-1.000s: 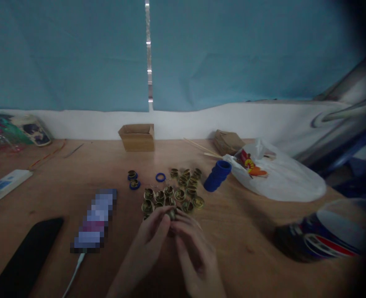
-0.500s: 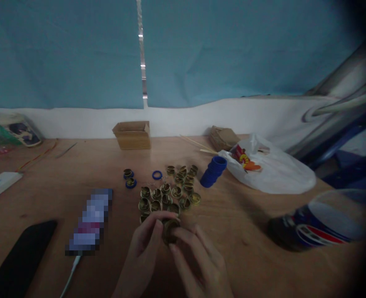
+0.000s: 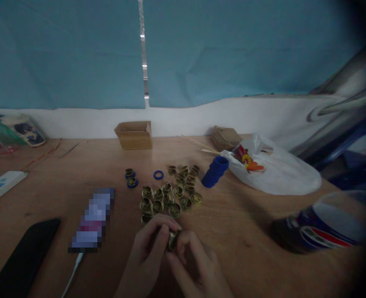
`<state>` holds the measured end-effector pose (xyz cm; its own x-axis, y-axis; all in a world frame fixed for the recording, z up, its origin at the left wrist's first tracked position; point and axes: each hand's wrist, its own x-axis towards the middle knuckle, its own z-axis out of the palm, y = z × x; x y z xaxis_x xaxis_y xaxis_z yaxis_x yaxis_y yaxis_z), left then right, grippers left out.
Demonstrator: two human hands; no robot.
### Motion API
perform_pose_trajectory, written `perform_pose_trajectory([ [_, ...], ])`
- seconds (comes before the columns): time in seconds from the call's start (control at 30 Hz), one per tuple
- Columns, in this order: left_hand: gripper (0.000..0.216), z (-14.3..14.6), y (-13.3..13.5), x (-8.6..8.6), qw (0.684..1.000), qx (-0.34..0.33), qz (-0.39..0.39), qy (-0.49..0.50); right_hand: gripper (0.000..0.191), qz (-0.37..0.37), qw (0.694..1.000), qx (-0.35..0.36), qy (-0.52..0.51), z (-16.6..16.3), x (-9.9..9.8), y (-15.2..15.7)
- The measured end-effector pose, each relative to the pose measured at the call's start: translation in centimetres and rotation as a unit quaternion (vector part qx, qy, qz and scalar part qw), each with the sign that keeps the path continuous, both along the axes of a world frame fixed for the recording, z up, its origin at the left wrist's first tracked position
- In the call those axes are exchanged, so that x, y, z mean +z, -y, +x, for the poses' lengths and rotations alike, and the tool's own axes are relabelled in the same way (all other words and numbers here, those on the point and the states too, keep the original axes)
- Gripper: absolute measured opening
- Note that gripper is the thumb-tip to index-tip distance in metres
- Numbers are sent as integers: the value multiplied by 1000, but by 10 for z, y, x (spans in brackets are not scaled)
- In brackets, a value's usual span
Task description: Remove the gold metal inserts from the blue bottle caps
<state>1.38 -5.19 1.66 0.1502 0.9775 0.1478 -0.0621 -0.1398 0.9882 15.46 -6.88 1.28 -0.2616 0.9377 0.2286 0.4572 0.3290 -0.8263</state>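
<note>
Between my two hands, at the near middle of the table, is a small round brass-coloured metal piece [image 3: 172, 239], partly covered by fingers. My left hand [image 3: 150, 250] pinches it between thumb and forefinger. From the other side, the curled fingers and thumb of my right hand [image 3: 195, 258] close on its edge. Just beyond lie several similar brass-coloured round pieces [image 3: 174, 210], grouped on the wood. Two more pieces sit in blue rings [image 3: 132, 182] to the left. A single blue ring [image 3: 158, 175] lies behind the group, and a leaning stack of blue rings [image 3: 215, 171] stands to its right.
A cardboard box [image 3: 135, 136] stands by the wall. At right are a white plastic bag [image 3: 282, 174], a brown package [image 3: 225, 138] and a Pepsi cup [image 3: 313, 227]. At left lie a phone [image 3: 92, 219] on a cable, a black flat object [image 3: 24, 256] and a white power strip [image 3: 3, 186].
The metal piece has turned between my fingers and shows a brighter side. My right forefinger has curled back a little. The whole view has shifted slightly.
</note>
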Motion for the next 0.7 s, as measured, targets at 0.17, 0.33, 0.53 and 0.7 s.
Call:
perform_pose_trajectory([
  [0.17, 20, -1, -1, 2, 999, 11, 27, -20, 10, 12, 998, 33, -52, 1, 0, -3],
  [0.33, 20, -2, -2, 2, 998, 1, 44, -34, 16, 36, 997, 44, -59, -2, -2, -6],
  [0.53, 24, 3, 2, 0, 998, 18, 43, -44, 23, 62, 995, 15, -70, -3, -11, -2],
  [0.7, 21, -21, -8, -5, 977, 172, 3, -128, 31, 27, 994, -28, -104, 3, -8, -1],
])
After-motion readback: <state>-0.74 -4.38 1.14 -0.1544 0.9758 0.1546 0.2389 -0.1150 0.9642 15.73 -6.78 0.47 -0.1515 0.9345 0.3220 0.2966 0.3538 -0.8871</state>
